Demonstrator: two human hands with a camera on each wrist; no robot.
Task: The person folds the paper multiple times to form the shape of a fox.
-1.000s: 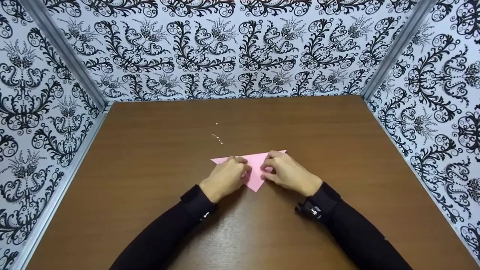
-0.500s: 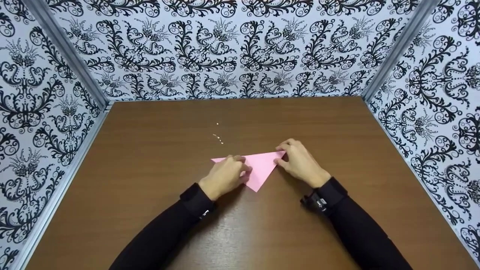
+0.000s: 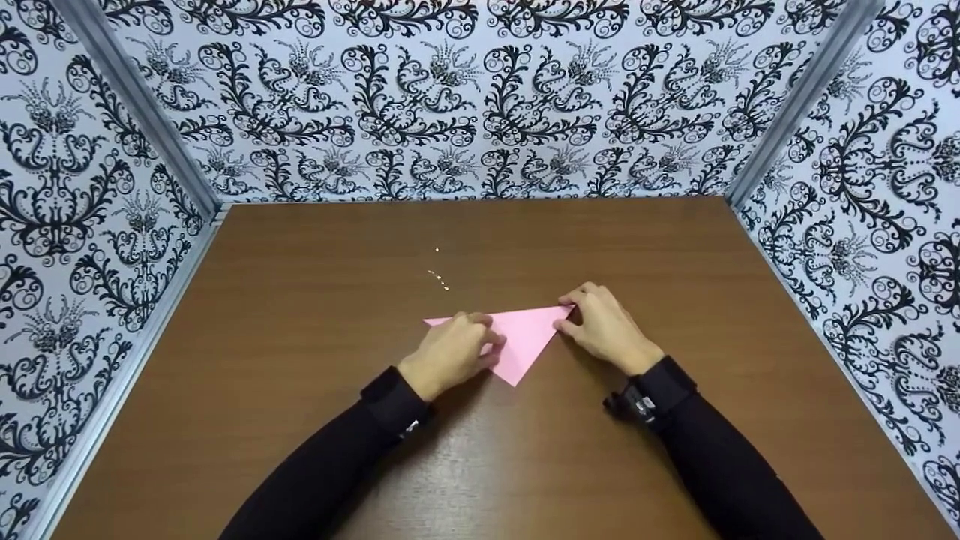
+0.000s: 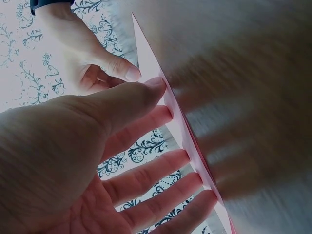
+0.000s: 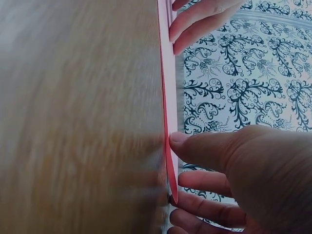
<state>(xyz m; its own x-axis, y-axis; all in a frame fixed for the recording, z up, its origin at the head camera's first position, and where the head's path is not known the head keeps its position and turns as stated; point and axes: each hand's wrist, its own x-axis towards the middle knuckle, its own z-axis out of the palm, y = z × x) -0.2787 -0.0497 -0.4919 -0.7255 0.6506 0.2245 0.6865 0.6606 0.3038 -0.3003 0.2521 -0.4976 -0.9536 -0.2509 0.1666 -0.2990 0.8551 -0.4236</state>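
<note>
Pressing flat w/ straight fingers, left hand (image 3: 450,352) pins the pink paper triangle (image 3: 525,337) mid table (image 3: 300,337). Right hand (image 3: 607,330) fingers its far corner. Wrist cams show fingertips (image 4: 161,114) on paper; head cam doesn't. No writing.

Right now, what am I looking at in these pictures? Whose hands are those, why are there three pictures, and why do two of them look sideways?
These are one person's two bare hands, with black sleeves, and no machine. The big picture comes from a camera worn on the person's head, looking down at a brown table with patterned walls around it. The other two come from small cameras worn on each wrist, so they sit very close and tilted, which makes the table look sideways.

On the table lies a pink paper folded into a triangle. The left hand presses flat, straight fingers on its left part. The right hand touches the paper's right corner with its fingertips. A few tiny pale specks lie farther back on the table.
</note>
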